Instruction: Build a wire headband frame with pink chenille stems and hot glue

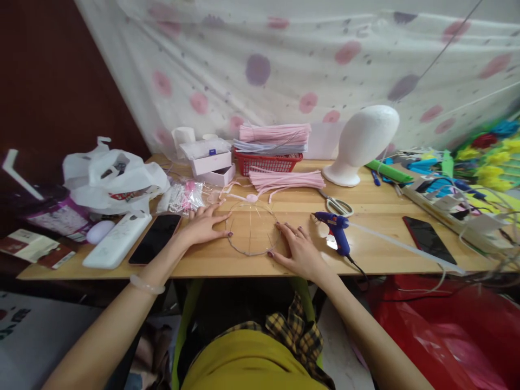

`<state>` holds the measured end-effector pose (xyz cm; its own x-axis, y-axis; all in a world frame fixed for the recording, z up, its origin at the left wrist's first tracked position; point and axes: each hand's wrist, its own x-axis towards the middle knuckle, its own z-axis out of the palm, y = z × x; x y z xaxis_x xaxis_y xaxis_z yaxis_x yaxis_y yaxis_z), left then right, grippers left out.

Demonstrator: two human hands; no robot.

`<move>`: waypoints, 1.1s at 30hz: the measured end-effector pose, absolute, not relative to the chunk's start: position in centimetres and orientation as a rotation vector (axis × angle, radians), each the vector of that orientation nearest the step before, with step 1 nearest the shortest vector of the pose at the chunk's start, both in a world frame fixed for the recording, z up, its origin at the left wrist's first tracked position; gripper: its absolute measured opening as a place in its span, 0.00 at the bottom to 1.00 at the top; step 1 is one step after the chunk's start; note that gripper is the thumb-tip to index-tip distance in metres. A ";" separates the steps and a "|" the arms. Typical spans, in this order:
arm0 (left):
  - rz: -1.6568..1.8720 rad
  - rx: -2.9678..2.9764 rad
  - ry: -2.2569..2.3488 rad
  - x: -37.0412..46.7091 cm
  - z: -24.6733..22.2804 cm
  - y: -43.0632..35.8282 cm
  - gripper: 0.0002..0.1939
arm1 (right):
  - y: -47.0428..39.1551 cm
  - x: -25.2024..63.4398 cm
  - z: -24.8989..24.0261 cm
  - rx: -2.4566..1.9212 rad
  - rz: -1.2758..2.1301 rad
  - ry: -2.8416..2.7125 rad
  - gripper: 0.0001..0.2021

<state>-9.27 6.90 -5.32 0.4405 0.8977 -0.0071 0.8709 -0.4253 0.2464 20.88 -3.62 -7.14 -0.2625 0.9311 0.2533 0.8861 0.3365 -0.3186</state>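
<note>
A thin wire ring point(251, 253) with fine strands across it lies flat on the wooden table point(300, 268). My left hand point(206, 226) rests at the ring's left side, fingers spread, with the thumb at its edge. On the right side, my right hand point(298, 248) lies with fingers apart, fingertips near the rim. Neither hand grips anything. Just behind the ring is a small pink oval piece point(252, 198) beside pink fuzzy stems point(286, 180). A blue glue gun point(338, 230) with a long clear stick lies to the right of my right hand.
Scissors point(339, 206) and a white foam head point(363, 141) stand behind the glue gun. A red basket point(268, 163) holds pink stems. Phones lie at left point(156, 238) and right point(429, 238). A plastic bag point(116, 176), a drink cup point(60, 214) and a power strip point(434, 211) flank the workspace.
</note>
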 end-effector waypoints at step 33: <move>-0.373 2.769 1.208 -7.7 -2.6 11.3 0.56 | 1.5 21.7 -6.8 -1.559 0.282 -2.445 0.64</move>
